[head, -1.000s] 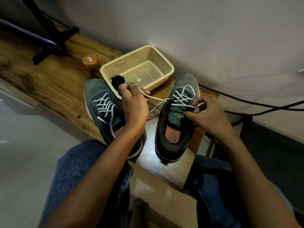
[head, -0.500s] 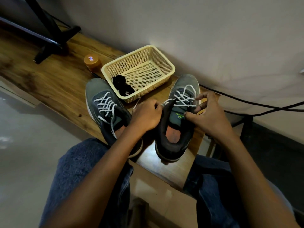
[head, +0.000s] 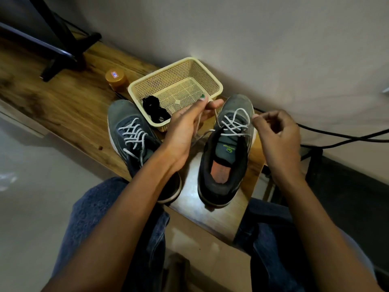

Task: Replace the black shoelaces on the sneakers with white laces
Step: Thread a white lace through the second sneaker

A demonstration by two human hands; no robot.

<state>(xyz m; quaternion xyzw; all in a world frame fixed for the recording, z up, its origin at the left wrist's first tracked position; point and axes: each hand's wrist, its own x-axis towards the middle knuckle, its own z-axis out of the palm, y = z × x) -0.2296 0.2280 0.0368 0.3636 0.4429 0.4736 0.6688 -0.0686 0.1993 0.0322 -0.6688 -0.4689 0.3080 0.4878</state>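
Note:
Two grey sneakers stand on a wooden bench, toes pointing away from me. The left sneaker [head: 134,142] is laced in white. The right sneaker [head: 227,157] carries a white lace [head: 234,124] through most of its eyelets. My left hand [head: 185,127] is raised between the shoes and pinches one end of that lace, pulling it up. My right hand [head: 275,135] hovers at the right side of the right sneaker, fingers curled, thumb and forefinger pinched at the lace's other side. A bundle of black laces [head: 154,111] lies in the cream basket [head: 216,83].
A small orange jar [head: 116,77] stands left of the basket. A black stand's foot [head: 63,60] rests on the bench [head: 63,106] at the far left. Black cables [head: 336,135] run along the wall at right. My knees in blue jeans are just below the bench edge.
My left hand has risen from the right sneaker's left side toward the basket, drawing the white lace end up. My right hand has lifted slightly off the shoe's tongue.

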